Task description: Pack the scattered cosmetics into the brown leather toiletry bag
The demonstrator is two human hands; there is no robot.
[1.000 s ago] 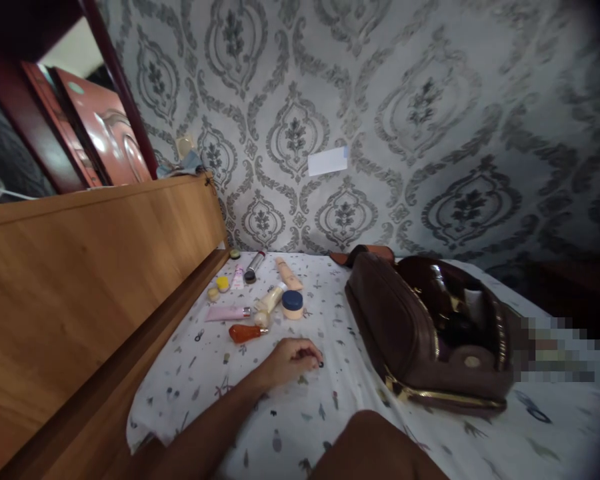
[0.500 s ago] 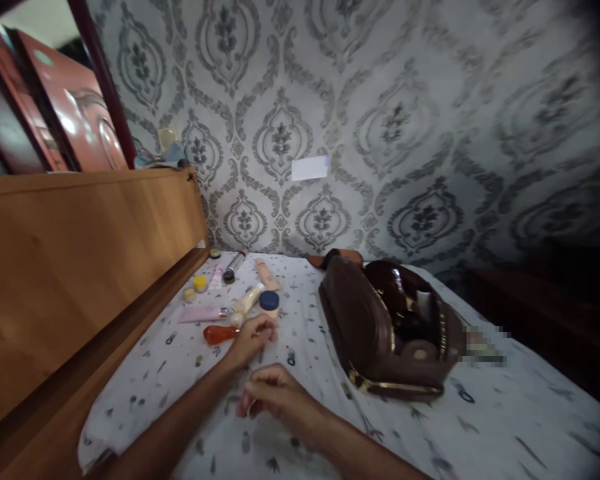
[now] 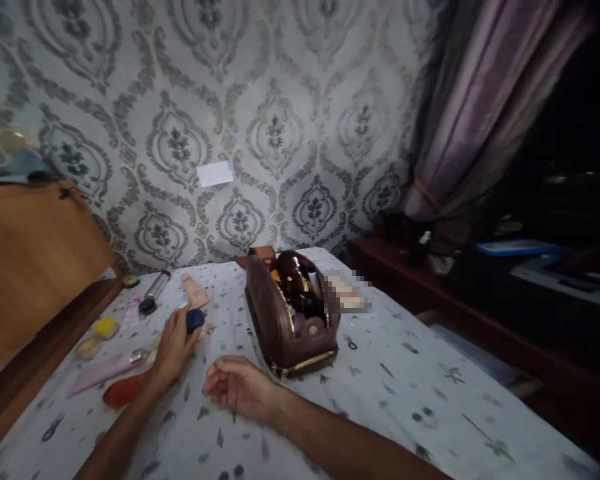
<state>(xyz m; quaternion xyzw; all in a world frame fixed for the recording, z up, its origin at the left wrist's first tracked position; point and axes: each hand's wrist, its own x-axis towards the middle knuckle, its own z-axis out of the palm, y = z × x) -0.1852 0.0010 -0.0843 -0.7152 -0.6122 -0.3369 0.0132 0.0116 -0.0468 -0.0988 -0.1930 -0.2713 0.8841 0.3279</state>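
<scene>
My left hand is at the jar with the dark blue lid, its fingers and thumb closed around the near side. Beneath and beside that wrist lie an orange-red item and a pink tube. My right hand hovers over the sheet, fingers loosely curled and slightly apart, nothing in it. Just beyond it stands an unzipped brown bag holding several items, among them a glossy dark brown one.
Yellow-lidded jars, a clear tube with a red end and a peach tube lie at the back left. A wooden board borders the left side. Dark red furniture and a purple curtain are on the right.
The view has turned right. My left hand has moved forward to the blue-lidded jar and closed on it. My right hand remains near the bag, its fingers slightly looser.
</scene>
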